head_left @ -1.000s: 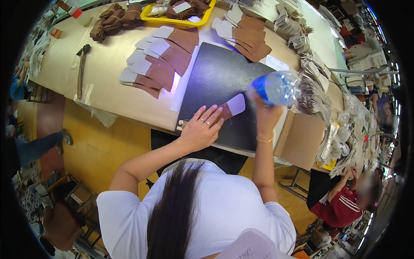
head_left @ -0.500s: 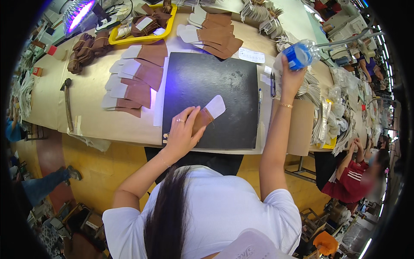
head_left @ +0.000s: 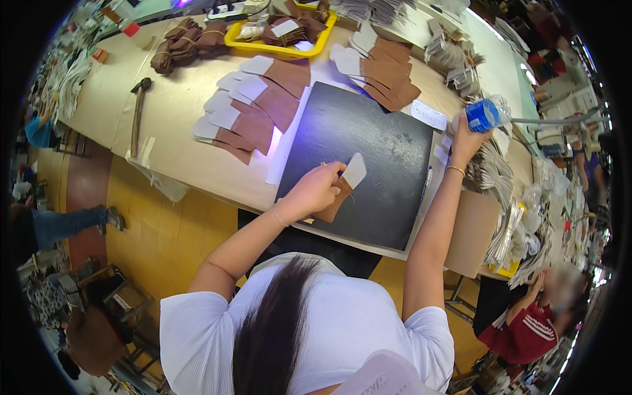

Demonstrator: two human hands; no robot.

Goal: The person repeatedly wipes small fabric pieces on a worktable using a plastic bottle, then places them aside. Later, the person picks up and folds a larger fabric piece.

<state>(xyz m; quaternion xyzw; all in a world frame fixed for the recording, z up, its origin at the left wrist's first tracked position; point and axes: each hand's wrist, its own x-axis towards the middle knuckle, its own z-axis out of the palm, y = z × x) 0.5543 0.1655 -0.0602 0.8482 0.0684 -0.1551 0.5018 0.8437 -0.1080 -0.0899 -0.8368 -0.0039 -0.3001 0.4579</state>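
Observation:
On the black board (head_left: 388, 138), my left hand (head_left: 316, 189) is closed with curled fingers on a small brown leather-like piece (head_left: 334, 205) that has a white rounded end. The white end points away from me, and my fingers hide part of the brown. Off the board's right side, my right hand (head_left: 470, 139) grips a clear plastic bottle (head_left: 484, 116) with a blue label, tilted with its base toward the right. Left of the board, similar brown-and-white pieces (head_left: 253, 105) lie in overlapping rows. Another fanned group (head_left: 388, 69) rests beyond the board's far edge.
A yellow tray (head_left: 276, 51) of brown bundles stands at the back, with tied brown bundles (head_left: 187, 43) left of it. A hammer (head_left: 138, 115) lies at the left. Bundled pale strips (head_left: 490, 171) fill the right side, by a pen (head_left: 426, 183). A person in red (head_left: 526, 336) sits far right.
The view has turned, so the table appears tilted and shifted right. My left fingers, spread over the brown piece before, are now curled in on it. My right hand still holds the bottle.

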